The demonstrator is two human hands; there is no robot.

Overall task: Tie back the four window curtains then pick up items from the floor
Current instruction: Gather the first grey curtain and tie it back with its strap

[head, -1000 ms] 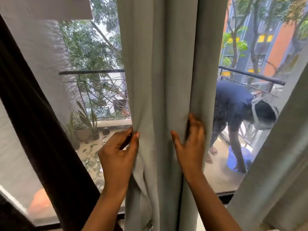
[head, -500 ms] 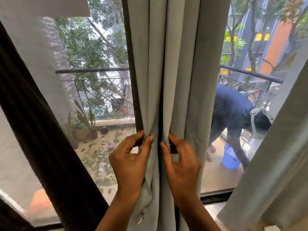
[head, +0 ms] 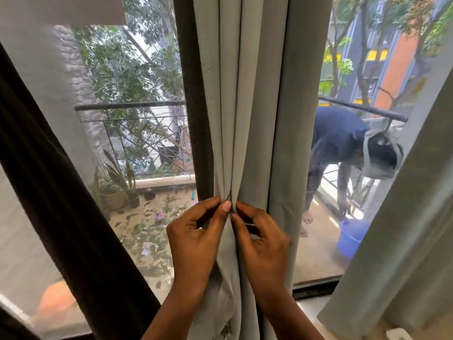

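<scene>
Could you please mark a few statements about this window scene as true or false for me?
1. The left hand and the right hand both pinch the grey curtain. True.
2. A band is tied round the grey curtain. False: no band shows; only the two hands hold its folds together.
3. A blue bucket stands outside. True.
4. The person outside stands upright. False: the person bends down, one arm reaching toward the floor.
5. The potted plants show to the right of the grey curtain. False: they show to its left.
</scene>
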